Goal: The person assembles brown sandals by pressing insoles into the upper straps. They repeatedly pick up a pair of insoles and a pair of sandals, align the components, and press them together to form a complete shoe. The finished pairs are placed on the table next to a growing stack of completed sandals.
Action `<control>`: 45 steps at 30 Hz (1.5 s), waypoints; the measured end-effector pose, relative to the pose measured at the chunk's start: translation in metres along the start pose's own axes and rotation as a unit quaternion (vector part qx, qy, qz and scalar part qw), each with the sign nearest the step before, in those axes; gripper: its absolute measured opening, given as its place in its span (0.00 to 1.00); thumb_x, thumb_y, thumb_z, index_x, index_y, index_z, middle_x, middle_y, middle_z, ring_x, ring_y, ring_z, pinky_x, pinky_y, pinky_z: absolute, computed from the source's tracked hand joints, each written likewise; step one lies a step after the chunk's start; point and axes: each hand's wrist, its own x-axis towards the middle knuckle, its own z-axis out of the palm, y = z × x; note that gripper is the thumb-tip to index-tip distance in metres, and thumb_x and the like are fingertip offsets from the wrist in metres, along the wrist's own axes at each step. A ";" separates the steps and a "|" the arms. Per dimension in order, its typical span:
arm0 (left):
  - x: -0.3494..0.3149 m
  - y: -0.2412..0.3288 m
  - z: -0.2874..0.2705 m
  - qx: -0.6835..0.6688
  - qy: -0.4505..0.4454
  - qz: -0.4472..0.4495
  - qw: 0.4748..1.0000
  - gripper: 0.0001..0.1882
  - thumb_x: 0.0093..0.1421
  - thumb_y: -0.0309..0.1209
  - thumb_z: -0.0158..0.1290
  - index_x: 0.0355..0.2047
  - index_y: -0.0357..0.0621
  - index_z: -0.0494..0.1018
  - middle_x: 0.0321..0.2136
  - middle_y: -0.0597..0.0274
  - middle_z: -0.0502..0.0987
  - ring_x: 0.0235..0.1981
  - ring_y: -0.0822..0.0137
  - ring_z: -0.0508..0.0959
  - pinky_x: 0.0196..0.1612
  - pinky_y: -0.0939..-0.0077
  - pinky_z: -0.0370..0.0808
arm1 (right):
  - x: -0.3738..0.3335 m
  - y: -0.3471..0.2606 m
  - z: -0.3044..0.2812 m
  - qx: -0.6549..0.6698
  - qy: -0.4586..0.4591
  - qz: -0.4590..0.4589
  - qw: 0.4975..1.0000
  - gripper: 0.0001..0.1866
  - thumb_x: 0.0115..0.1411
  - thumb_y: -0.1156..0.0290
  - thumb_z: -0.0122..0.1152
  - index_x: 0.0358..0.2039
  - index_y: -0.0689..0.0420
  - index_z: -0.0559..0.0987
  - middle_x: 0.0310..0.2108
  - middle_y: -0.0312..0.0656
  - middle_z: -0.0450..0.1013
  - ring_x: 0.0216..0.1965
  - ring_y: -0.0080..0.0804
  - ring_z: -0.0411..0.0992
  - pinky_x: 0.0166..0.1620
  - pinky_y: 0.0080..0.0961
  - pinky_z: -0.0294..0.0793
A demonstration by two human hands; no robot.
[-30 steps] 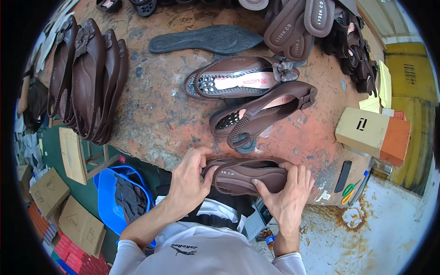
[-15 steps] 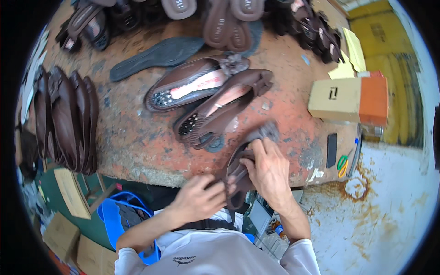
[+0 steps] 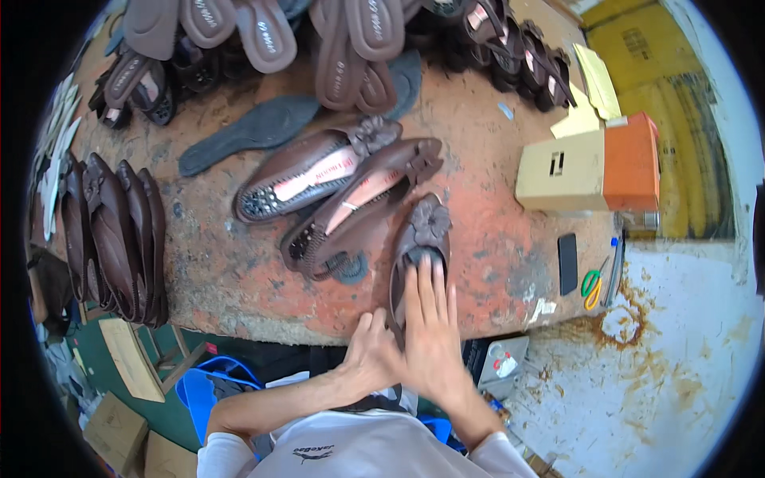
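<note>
A dark brown shoe with a flower on its toe [image 3: 425,223] lies at the worktable's near edge, toe pointing away from me. My right hand [image 3: 430,334] reaches into it with fingers stretched flat, the fingertips under the front part. At the heel end my left hand [image 3: 370,350] is closed on the shoe's back rim; its fingers are partly hidden. Just left of this shoe lie two more brown shoes, one with a flower [image 3: 299,175] and one slanting beside it [image 3: 358,211], both showing pale labelled insoles.
Brown shoes [image 3: 115,239] stand packed together at the left. Several brown insoles [image 3: 267,40] and finished shoes crowd the far side, near a dark grey sole [image 3: 247,135]. On the right are a cream-and-orange box [image 3: 574,171], a phone [image 3: 566,263] and scissors [image 3: 590,288].
The shoe in my hands has gone from being held over the table edge to lying on the table, toe away. My right hand has moved from its side into its opening.
</note>
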 end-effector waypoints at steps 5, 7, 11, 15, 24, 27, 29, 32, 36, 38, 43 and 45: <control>0.008 0.006 0.003 -0.087 0.135 0.001 0.987 0.15 0.56 0.40 0.65 0.36 0.42 0.85 0.28 0.52 0.81 0.43 0.51 0.75 0.43 0.53 0.68 | 0.057 0.005 -0.021 0.006 -0.087 0.056 0.995 0.59 0.62 0.37 0.66 0.72 0.79 0.59 0.73 0.74 0.58 0.75 0.72 0.56 0.78 0.70 0.42; 0.004 0.011 -0.008 -0.049 0.088 0.006 0.995 0.13 0.56 0.39 0.64 0.35 0.44 0.85 0.27 0.53 0.80 0.42 0.51 0.75 0.42 0.52 0.68 | 0.068 0.006 -0.024 -0.026 -0.120 0.050 0.991 0.61 0.63 0.29 0.60 0.71 0.80 0.62 0.74 0.73 0.57 0.77 0.69 0.54 0.78 0.71 0.41; 0.002 0.007 0.002 -0.046 0.054 -0.005 0.997 0.14 0.58 0.40 0.64 0.38 0.43 0.86 0.33 0.52 0.83 0.45 0.47 0.73 0.44 0.51 0.67 | 0.011 0.012 0.009 -0.082 0.038 -0.032 0.995 0.62 0.64 0.29 0.60 0.71 0.81 0.60 0.74 0.73 0.57 0.78 0.68 0.53 0.78 0.71 0.39; 0.006 0.011 0.004 -0.106 0.082 -0.033 0.990 0.24 0.60 0.47 0.65 0.48 0.42 0.83 0.43 0.47 0.83 0.48 0.42 0.76 0.49 0.46 0.69 | 0.068 0.008 -0.007 -0.084 -0.048 0.038 0.995 0.51 0.65 0.35 0.62 0.62 0.79 0.67 0.61 0.71 0.66 0.69 0.68 0.62 0.78 0.71 0.40; -0.015 -0.002 -0.008 -0.149 0.302 0.066 0.939 0.22 0.54 0.39 0.68 0.43 0.35 0.81 0.44 0.45 0.81 0.42 0.50 0.78 0.45 0.52 0.77 | 0.029 -0.006 -0.022 0.000 -0.011 -0.100 0.995 0.42 0.69 0.45 0.64 0.62 0.78 0.74 0.66 0.71 0.70 0.70 0.70 0.65 0.78 0.68 0.42; -0.054 -0.007 -0.084 -0.060 0.346 0.083 0.932 0.31 0.57 0.41 0.64 0.56 0.29 0.81 0.61 0.40 0.80 0.37 0.55 0.76 0.38 0.63 0.76 | -0.003 -0.030 -0.043 -0.018 0.293 -0.051 0.955 0.42 0.62 0.73 0.68 0.75 0.68 0.64 0.70 0.59 0.66 0.52 0.48 0.73 0.62 0.39 0.70; -0.073 -0.028 -0.096 0.034 0.395 0.099 0.913 0.31 0.64 0.41 0.61 0.61 0.30 0.79 0.69 0.40 0.74 0.33 0.59 0.75 0.35 0.66 0.76 | 0.014 -0.086 -0.076 0.257 0.165 0.080 0.949 0.42 0.65 0.77 0.63 0.78 0.68 0.58 0.72 0.56 0.64 0.59 0.39 0.72 0.63 0.33 0.71; -0.105 -0.070 -0.146 0.187 0.471 0.049 0.861 0.28 0.61 0.36 0.65 0.59 0.34 0.79 0.63 0.43 0.79 0.37 0.58 0.76 0.39 0.62 0.77 | 0.077 -0.123 -0.054 0.441 0.108 -0.140 0.880 0.38 0.70 0.80 0.56 0.78 0.68 0.57 0.69 0.59 0.68 0.63 0.38 0.74 0.64 0.31 0.73; -0.151 -0.121 -0.178 0.187 0.639 -0.162 0.728 0.43 0.51 0.26 0.72 0.67 0.39 0.67 0.63 0.39 0.73 0.60 0.47 0.75 0.62 0.52 0.73 | 0.186 -0.246 -0.035 0.333 0.224 -0.292 0.868 0.35 0.72 0.76 0.53 0.76 0.70 0.57 0.46 0.68 0.81 0.44 0.49 0.85 0.50 0.37 0.83; -0.176 -0.136 -0.178 0.200 0.652 -0.241 0.690 0.48 0.53 0.28 0.71 0.73 0.37 0.63 0.71 0.34 0.65 0.71 0.40 0.68 0.72 0.48 0.66 | 0.209 -0.296 -0.019 0.353 0.164 -0.261 0.883 0.34 0.72 0.73 0.53 0.75 0.70 0.58 0.35 0.69 0.81 0.35 0.62 0.84 0.42 0.47 0.84; -0.191 -0.141 -0.183 0.238 0.426 -0.340 0.804 0.40 0.57 0.34 0.71 0.68 0.38 0.71 0.76 0.47 0.65 0.77 0.37 0.60 0.77 0.38 0.57 | 0.235 -0.303 0.079 0.205 -0.003 -0.313 0.927 0.36 0.69 0.66 0.55 0.75 0.67 0.62 0.39 0.71 0.81 0.42 0.69 0.83 0.51 0.57 0.82; -0.203 -0.143 -0.175 0.238 0.357 -0.393 0.814 0.37 0.57 0.34 0.71 0.66 0.38 0.74 0.75 0.48 0.66 0.77 0.38 0.59 0.77 0.35 0.56 | 0.224 -0.296 0.047 0.297 -0.131 -0.293 0.899 0.32 0.69 0.62 0.57 0.71 0.65 0.72 0.41 0.66 0.83 0.44 0.64 0.84 0.55 0.51 0.82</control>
